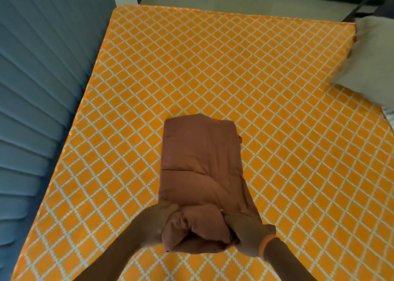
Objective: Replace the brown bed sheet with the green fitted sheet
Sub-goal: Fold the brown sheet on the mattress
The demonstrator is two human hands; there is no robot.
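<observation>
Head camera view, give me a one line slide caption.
Both hands, left hand and right hand, roll the folded brown sheet on the orange mattress.

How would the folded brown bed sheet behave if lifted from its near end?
The folded brown bed sheet would probably sag and unfold: the end gripped by the left hand and right hand bunches softly. Likely light, unlikely to slide on the orange mattress.
</observation>
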